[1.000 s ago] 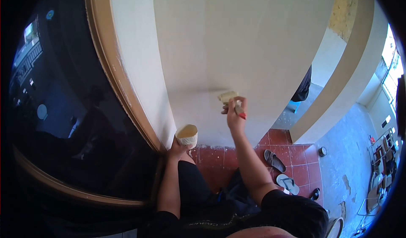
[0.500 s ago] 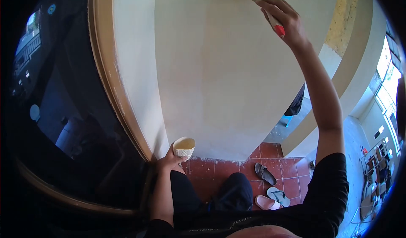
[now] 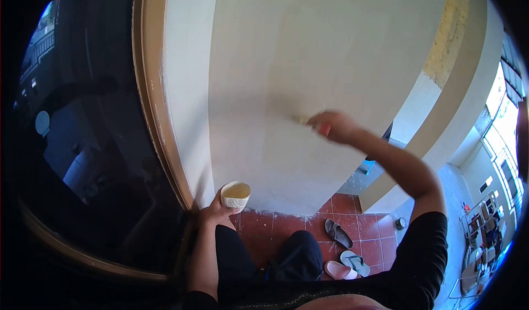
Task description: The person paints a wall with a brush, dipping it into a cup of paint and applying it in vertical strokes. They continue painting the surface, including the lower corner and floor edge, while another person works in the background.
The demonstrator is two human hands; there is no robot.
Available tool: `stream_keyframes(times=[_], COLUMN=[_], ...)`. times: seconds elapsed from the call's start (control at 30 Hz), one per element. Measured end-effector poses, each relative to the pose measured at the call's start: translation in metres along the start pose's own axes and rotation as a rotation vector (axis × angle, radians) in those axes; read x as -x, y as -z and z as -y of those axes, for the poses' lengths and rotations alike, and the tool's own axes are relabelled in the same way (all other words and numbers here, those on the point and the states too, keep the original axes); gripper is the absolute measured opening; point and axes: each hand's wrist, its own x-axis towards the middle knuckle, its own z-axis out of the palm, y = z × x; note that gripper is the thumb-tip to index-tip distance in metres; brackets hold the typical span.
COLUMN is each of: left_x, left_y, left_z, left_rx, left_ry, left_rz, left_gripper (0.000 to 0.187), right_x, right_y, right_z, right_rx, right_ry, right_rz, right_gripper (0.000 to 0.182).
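- From where I stand, the right hand is closed around a small brush with pale bristles and a red-ended handle, fingers curled in; blur hides the exact grip.
- The brush is out in front of the smooth cream-coloured wall, bristles towards it. I can't tell whether the tips touch.
- That brush looks light, its handle stiff and its bristles probably soft and springy. The handle is the place to hold; any wetness up near the bristles would make it slick.
- The left hand is partly closed, wrapped round the side and lower part of a cream, crinkly-sided open container, low down near the wall's foot.
- The container sits roughly upright in that grasp, mouth up. Its inside is pale, but how full it is I can't make out.
- It seems light and thin-walled, so a hard squeeze might dent it. Low round the body, with support beneath, looks the surest hold; tipping it could spill whatever is inside.
- On the red tiled floor lie a dark strappy sandal, a pale flip-flop with grey straps and a pink slipper.
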Motion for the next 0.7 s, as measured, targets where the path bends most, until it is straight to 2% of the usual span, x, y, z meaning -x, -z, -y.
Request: stream_keyframes(times=[0.03,0.07,0.1,0.17,0.2,0.23,0.3,0.43,0.5,0.57,0.63,0.7], left_x=[0.0,0.0,-0.004,-0.002,-0.002,-0.003,-0.011,-0.002,-0.002,-0.002,-0.003,-0.004], left_y=[0.0,0.0,-0.001,-0.003,-0.004,-0.004,-0.002,-0.009,-0.015,-0.014,-0.009,-0.003], left_z=[0.001,0.001,-0.002,-0.006,-0.003,-0.001,-0.002,-0.013,-0.023,-0.022,-0.016,-0.005], left_rx=[-0.009,-0.016,-0.017,0.013,0.012,-0.011,-0.034,-0.041,0.072,0.079,0.017,-0.022], left_ry=[0.003,0.006,0.001,0.017,0.024,0.007,-0.021,0.015,0.016,0.015,0.007,-0.011], left_rz=[-0.01,-0.018,-0.014,0.0,0.008,0.006,-0.006,0.012,-0.019,0.001,0.057,0.046], left_gripper=[0.088,0.087,0.087,0.088,0.088,0.089,0.09,0.092,0.092,0.092,0.096,0.096], right_x=[-0.014,-0.025,-0.032,-0.046,-0.05,-0.052,-0.06,-0.057,-0.045,-0.032,-0.023,-0.028], right_y=[0.03,0.073,0.1,0.161,0.179,0.194,0.205,0.146,0.093,0.042,0.019,0.022], right_z=[-0.014,-0.003,-0.021,-0.014,-0.018,-0.01,-0.002,-0.011,0.007,0.015,0.037,0.045], right_rx=[-0.043,-0.062,-0.053,0.008,0.198,0.248,0.535,0.581,0.483,0.367,0.117,0.014], right_ry=[-0.066,-0.219,-0.117,-0.178,-0.054,0.008,0.182,0.21,0.116,0.175,0.075,-0.007], right_rz=[-0.055,-0.131,-0.262,-0.462,-0.602,-0.702,-0.851,-0.746,-0.63,-0.512,-0.134,0.116], right_gripper=[0.023,0.018,0.02,0.02,0.02,0.019,0.018,0.027,0.031,0.029,0.025,0.018])
